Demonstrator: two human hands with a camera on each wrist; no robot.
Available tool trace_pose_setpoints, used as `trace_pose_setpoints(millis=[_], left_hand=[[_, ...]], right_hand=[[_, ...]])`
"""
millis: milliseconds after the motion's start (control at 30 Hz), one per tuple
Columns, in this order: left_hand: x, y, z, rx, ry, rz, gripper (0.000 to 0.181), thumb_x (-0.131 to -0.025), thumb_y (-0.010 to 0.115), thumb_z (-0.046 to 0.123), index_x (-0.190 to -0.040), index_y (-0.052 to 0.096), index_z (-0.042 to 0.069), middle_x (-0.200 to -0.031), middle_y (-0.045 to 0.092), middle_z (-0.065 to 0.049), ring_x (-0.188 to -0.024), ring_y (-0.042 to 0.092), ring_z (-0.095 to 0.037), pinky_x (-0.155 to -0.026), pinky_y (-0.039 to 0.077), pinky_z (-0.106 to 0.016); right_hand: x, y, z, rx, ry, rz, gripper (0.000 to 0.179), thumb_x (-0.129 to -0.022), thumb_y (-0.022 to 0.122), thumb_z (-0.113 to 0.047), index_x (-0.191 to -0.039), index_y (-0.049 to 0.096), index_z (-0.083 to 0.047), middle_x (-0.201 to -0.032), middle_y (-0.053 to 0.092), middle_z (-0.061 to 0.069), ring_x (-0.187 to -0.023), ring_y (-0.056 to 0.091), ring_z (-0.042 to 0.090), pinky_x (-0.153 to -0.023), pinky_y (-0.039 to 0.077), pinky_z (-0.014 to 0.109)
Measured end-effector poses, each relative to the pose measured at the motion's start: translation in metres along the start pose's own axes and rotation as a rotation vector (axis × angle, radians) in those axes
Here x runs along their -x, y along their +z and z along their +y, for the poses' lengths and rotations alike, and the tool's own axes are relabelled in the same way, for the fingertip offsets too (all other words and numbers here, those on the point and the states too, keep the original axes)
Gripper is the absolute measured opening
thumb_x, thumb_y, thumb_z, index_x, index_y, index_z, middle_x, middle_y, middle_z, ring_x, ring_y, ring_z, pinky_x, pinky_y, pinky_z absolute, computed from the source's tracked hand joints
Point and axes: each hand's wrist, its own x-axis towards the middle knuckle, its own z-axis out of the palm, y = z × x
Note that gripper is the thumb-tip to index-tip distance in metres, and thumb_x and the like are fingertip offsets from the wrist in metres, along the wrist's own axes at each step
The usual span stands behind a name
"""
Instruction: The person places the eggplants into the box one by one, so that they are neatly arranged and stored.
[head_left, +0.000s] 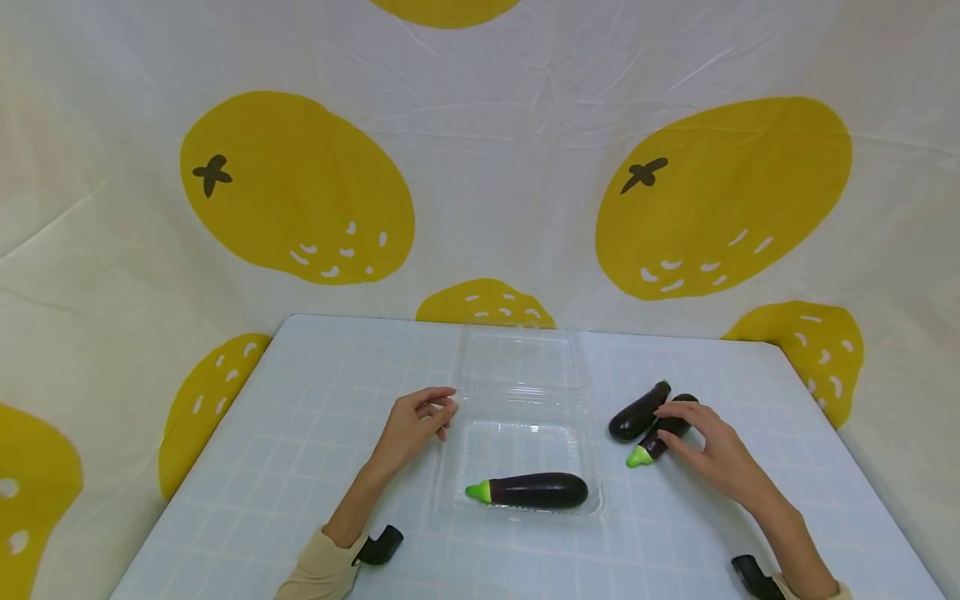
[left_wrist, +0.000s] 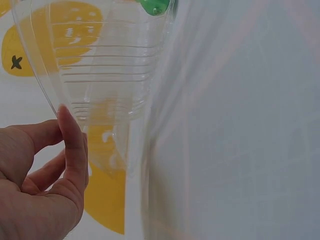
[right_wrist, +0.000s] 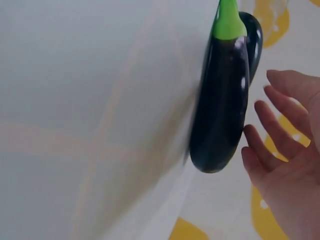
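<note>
A clear plastic clamshell box (head_left: 525, 450) lies with its lid folded back, and one eggplant (head_left: 536, 491) with a green stem end rests along its near side. My left hand (head_left: 420, 421) pinches the box's left rim between thumb and finger; the rim (left_wrist: 47, 97) meets the fingertips in the left wrist view. To the right of the box, two more eggplants lie side by side on the table. My right hand (head_left: 712, 450) reaches over the nearer eggplant (right_wrist: 220, 105), fingers spread and slightly bent, seemingly not gripping it. Behind it lies the other eggplant (head_left: 639, 412), stem end away.
The lid (head_left: 519, 358) lies flat toward the far edge of the white checked table (head_left: 337, 367). Behind the table hangs a pale cloth (head_left: 502, 167) printed with yellow fruit. A black wrist mount (head_left: 381, 546) sits on the left wrist, another on the right.
</note>
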Motion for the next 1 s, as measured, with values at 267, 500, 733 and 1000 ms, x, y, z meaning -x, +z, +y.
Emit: trace_pose_setpoints(millis=[267, 500, 733, 1000], left_hand=[[-0.001, 0.001, -0.002, -0.002, -0.015, 0.007, 0.036, -0.097, 0.073, 0.013, -0.128, 0.068, -0.003, -0.099, 0.070, -0.011, -0.062, 0.065, -0.019, -0.070, 0.055, -0.022], [-0.001, 0.001, -0.002, 0.005, -0.016, 0.004, 0.036, -0.097, 0.074, 0.013, -0.128, 0.068, -0.003, -0.099, 0.070, -0.011, -0.062, 0.065, -0.019, -0.069, 0.055, -0.023], [0.000, 0.000, 0.000, 0.009, -0.006, -0.001, 0.037, -0.097, 0.073, 0.013, -0.129, 0.067, -0.004, -0.099, 0.070, -0.011, -0.062, 0.065, -0.019, -0.069, 0.056, -0.023], [0.000, 0.001, 0.001, 0.021, -0.002, -0.002, 0.036, -0.097, 0.073, 0.012, -0.129, 0.067, -0.005, -0.098, 0.070, -0.011, -0.061, 0.064, -0.019, -0.068, 0.056, -0.024]], right_hand=[[0.002, -0.003, 0.004, 0.009, -0.030, -0.020, 0.046, -0.072, 0.085, 0.011, -0.113, 0.071, -0.004, -0.116, 0.067, 0.014, -0.111, 0.055, 0.021, -0.104, 0.023, 0.003], [0.006, -0.002, 0.016, 0.003, -0.133, -0.060, 0.051, -0.066, 0.082, 0.014, -0.113, 0.070, -0.001, -0.117, 0.063, 0.018, -0.114, 0.049, 0.028, -0.108, 0.018, 0.007], [0.007, -0.002, 0.019, 0.058, -0.158, -0.095, 0.057, -0.061, 0.079, 0.018, -0.114, 0.069, -0.002, -0.119, 0.063, 0.017, -0.111, 0.046, 0.034, -0.102, 0.026, 0.028], [0.003, -0.002, 0.015, 0.192, -0.101, -0.126, 0.063, -0.057, 0.085, 0.024, -0.110, 0.071, -0.006, -0.116, 0.064, 0.014, -0.109, 0.050, 0.035, -0.102, 0.028, 0.028]])
